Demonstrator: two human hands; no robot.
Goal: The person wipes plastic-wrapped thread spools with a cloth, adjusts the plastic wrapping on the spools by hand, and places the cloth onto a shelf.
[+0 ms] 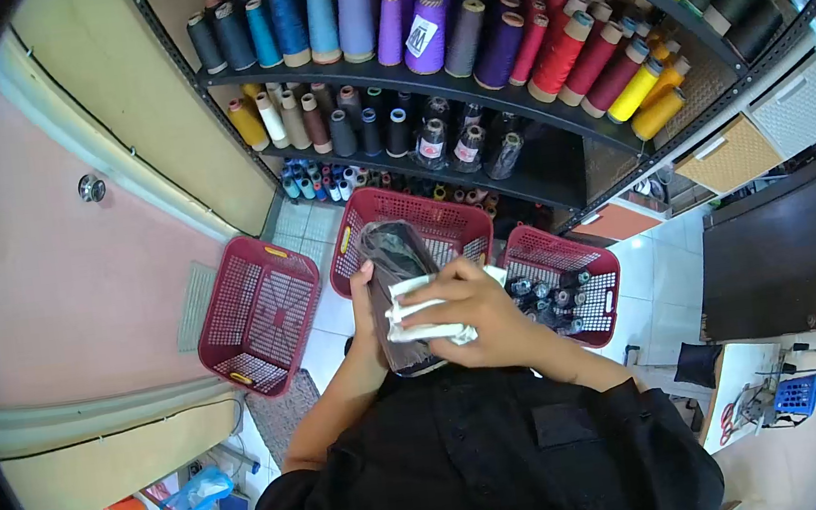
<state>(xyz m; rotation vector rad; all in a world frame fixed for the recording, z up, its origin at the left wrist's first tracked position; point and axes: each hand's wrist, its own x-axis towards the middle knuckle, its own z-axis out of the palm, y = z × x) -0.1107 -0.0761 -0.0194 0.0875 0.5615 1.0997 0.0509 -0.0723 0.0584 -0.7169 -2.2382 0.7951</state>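
My left hand (365, 310) is closed on the left side of a dark thread cone in clear plastic wrap (395, 246), held in front of my chest. Over the cone's right side lies my right hand (480, 312), its fingers curled round a white cloth (434, 333) that is pressed against the plastic. The cloth's folds show between and below the fingers. The cone's lower part is partly covered by the cloth and my right hand.
Red baskets stand on the tiled floor: one at left (224, 316), one behind the cone (372, 202), one at right holding several dark cones (598, 263). Black shelves (306, 68) carry rows of coloured thread cones. A pink door (67, 264) is at the left.
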